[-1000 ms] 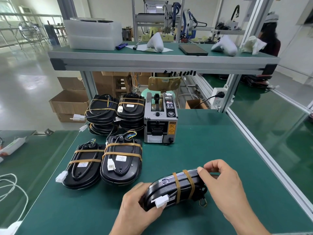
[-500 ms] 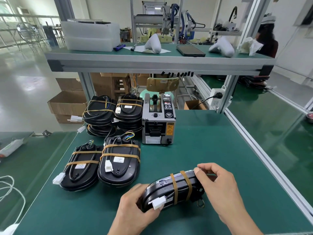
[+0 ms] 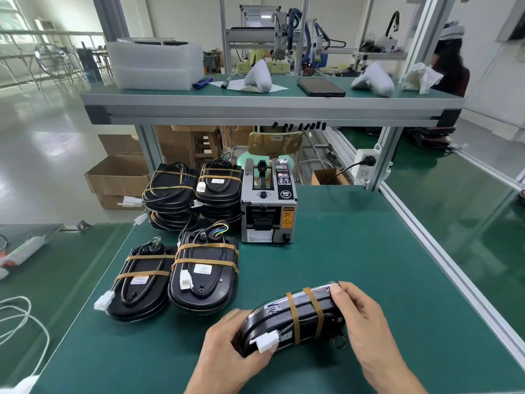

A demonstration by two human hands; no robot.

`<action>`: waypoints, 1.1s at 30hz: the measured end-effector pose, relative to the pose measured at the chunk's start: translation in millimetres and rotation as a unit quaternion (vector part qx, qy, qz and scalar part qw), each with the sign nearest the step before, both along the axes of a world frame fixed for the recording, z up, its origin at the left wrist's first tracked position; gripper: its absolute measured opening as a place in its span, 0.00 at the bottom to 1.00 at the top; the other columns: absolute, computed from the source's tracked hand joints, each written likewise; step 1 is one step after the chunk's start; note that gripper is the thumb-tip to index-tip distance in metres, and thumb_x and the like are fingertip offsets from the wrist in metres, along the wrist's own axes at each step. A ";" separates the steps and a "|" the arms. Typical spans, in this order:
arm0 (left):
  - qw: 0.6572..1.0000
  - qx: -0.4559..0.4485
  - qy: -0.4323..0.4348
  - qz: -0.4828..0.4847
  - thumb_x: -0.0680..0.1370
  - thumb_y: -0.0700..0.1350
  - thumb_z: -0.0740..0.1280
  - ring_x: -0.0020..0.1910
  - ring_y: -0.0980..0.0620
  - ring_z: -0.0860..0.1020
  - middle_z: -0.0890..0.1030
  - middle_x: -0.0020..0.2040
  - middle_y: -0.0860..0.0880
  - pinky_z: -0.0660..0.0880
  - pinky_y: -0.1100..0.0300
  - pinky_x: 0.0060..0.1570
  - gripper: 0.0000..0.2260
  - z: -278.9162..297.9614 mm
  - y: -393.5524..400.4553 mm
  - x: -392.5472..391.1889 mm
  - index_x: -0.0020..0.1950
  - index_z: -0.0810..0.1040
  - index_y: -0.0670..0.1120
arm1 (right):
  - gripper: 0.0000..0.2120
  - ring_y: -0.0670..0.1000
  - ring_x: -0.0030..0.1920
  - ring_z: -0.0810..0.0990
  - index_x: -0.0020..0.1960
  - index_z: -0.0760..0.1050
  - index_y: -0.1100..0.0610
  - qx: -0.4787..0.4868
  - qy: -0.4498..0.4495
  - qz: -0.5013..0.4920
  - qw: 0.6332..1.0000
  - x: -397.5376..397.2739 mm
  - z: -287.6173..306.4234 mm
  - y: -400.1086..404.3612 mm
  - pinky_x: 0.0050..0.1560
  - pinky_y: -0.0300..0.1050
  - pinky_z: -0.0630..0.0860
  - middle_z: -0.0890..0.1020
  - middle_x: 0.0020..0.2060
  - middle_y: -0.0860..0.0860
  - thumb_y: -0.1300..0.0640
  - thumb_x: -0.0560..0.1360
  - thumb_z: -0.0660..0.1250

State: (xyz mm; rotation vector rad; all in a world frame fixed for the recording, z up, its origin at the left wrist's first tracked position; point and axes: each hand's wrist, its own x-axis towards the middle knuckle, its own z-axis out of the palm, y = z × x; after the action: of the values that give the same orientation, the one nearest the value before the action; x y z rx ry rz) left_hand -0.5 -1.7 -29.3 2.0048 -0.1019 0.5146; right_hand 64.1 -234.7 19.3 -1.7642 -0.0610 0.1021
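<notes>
in the lower middle of the frame both hands hold one black unit [image 3: 295, 317]. it stands on its edge over the green table mat [image 3: 369, 251], with its long side running from lower left to upper right. i cannot tell if its lower edge touches the mat. the left hand [image 3: 227, 348] grasps the lower left end with curled fingers, just beside a white connector [image 3: 267, 341] that sits on a wire at the front of the unit. the right hand [image 3: 366, 322] grips the upper right end, and its fingertips [image 3: 336, 288] press on the top edge. two brown tape bands [image 3: 308, 311] go around the middle of the unit, between the two hands.

to the left of the hands, in the middle left of the frame, two similar units lie flat side by side and touch each other: the left flat unit [image 3: 142, 282] and the right flat unit [image 3: 203, 274]. each one has two brown bands and a white label. behind them, higher in the frame, two stacks of units [image 3: 170, 191] stand close to a grey tape dispenser [image 3: 268, 211], which is near the centre of the frame. a white socket [image 3: 366, 166] with a black plug sits on the aluminium post at the right. on the upper shelf [image 3: 255, 109], in the upper part of the frame, there are white foam trays [image 3: 153, 64] and a dark tablet [image 3: 321, 86].
</notes>
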 end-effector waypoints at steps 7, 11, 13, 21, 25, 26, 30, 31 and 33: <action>0.999 0.005 0.045 -0.021 0.63 0.56 0.81 0.43 0.59 0.81 0.82 0.46 0.63 0.77 0.66 0.45 0.28 2.5 1.0 -4.9 0.63 0.82 0.61 | 0.21 0.48 0.44 0.82 0.52 0.80 0.49 -0.058 -0.056 0.043 0.996 3.2 41.6 5.9 0.54 0.54 0.80 0.84 0.42 0.48 0.34 0.74 0.63; 0.999 0.000 0.052 -0.015 0.61 0.61 0.82 0.33 0.60 0.67 0.71 0.37 0.59 0.74 0.51 0.36 0.36 4.2 0.9 -5.5 0.68 0.80 0.60 | 0.16 0.43 0.53 0.77 0.48 0.75 0.45 -0.256 -0.197 0.048 0.945 -1.3 73.2 21.0 0.75 0.47 0.61 0.79 0.46 0.39 0.34 0.77 0.59; 0.999 -0.013 0.043 -0.015 0.63 0.65 0.82 0.33 0.58 0.67 0.69 0.37 0.58 0.74 0.48 0.35 0.36 4.9 1.7 -5.1 0.70 0.80 0.60 | 0.14 0.43 0.52 0.75 0.48 0.72 0.44 -0.336 -0.230 0.076 0.910 -5.9 84.1 32.8 0.80 0.48 0.51 0.76 0.45 0.38 0.35 0.78 0.56; 0.999 0.010 0.033 0.017 0.65 0.58 0.80 0.34 0.53 0.75 0.78 0.40 0.48 0.76 0.58 0.35 0.31 -8.1 5.3 -0.7 0.66 0.78 0.69 | 0.15 0.46 0.53 0.71 0.49 0.68 0.44 -0.454 -0.255 0.143 0.842 -25.8 93.0 74.5 0.81 0.57 0.46 0.74 0.47 0.40 0.35 0.80 0.51; 0.999 -0.004 0.023 0.023 0.63 0.57 0.76 0.46 0.59 0.83 0.84 0.50 0.62 0.79 0.66 0.43 0.26 -12.9 2.3 4.2 0.57 0.77 0.79 | 0.16 0.48 0.51 0.73 0.49 0.71 0.46 -0.456 -0.283 0.147 0.831 -32.0 90.8 82.3 0.81 0.55 0.48 0.76 0.47 0.41 0.35 0.78 0.53; 1.000 -0.003 0.020 0.022 0.63 0.57 0.75 0.47 0.63 0.83 0.83 0.52 0.67 0.76 0.72 0.43 0.27 -13.3 1.5 4.8 0.57 0.76 0.80 | 0.17 0.47 0.51 0.73 0.49 0.72 0.46 -0.455 -0.281 0.150 0.831 -32.8 91.2 82.4 0.81 0.54 0.47 0.76 0.47 0.41 0.35 0.78 0.53; 0.999 -0.008 0.031 0.017 0.64 0.56 0.75 0.50 0.67 0.82 0.82 0.53 0.70 0.75 0.76 0.45 0.27 -10.8 -0.1 5.0 0.58 0.77 0.79 | 0.20 0.45 0.54 0.74 0.52 0.74 0.45 -0.431 -0.272 0.167 0.844 -32.6 93.2 80.5 0.81 0.52 0.48 0.77 0.48 0.40 0.33 0.78 0.53; 0.999 -0.011 0.035 0.014 0.64 0.55 0.76 0.50 0.65 0.83 0.83 0.54 0.69 0.76 0.74 0.46 0.27 -10.3 0.2 4.4 0.60 0.77 0.76 | 0.21 0.44 0.55 0.74 0.54 0.76 0.45 -0.397 -0.278 0.170 0.858 -31.2 94.4 78.8 0.81 0.49 0.49 0.78 0.49 0.39 0.32 0.78 0.54; 0.999 -0.018 0.047 0.005 0.66 0.54 0.77 0.51 0.60 0.84 0.84 0.54 0.63 0.79 0.66 0.49 0.26 -10.6 2.1 3.8 0.62 0.80 0.69 | 0.22 0.38 0.58 0.76 0.58 0.80 0.47 -0.288 -0.287 0.151 0.901 -24.1 99.2 71.4 0.78 0.42 0.58 0.80 0.53 0.38 0.33 0.79 0.58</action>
State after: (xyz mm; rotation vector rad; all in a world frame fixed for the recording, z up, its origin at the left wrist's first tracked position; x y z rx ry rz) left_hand 3.3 0.4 -39.9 1.9919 -0.0249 0.4244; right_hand 40.0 -163.3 118.5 -2.3136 -0.8098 -0.2033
